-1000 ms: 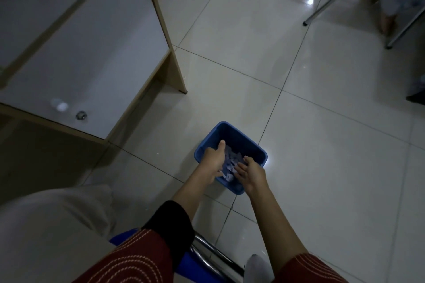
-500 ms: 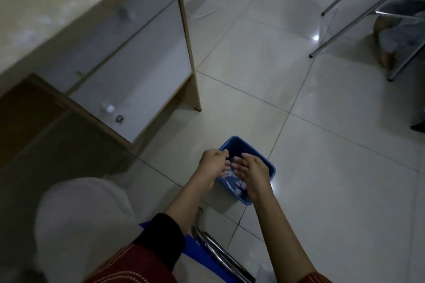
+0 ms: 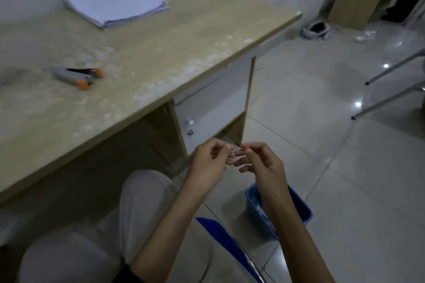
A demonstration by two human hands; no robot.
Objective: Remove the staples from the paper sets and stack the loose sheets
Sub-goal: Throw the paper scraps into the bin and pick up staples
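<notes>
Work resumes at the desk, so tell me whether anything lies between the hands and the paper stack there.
Nothing visible does. The left hand and right hand are held up in front of the desk; bare desktop runs from there to the paper stack. The staple remover lies left of that line.

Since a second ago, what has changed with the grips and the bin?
The left grip and right grip lifted out of the blue bin and now meet fingertip to fingertip higher up; whether they hold anything is unclear. The bin stayed on the floor, scraps inside.
</notes>
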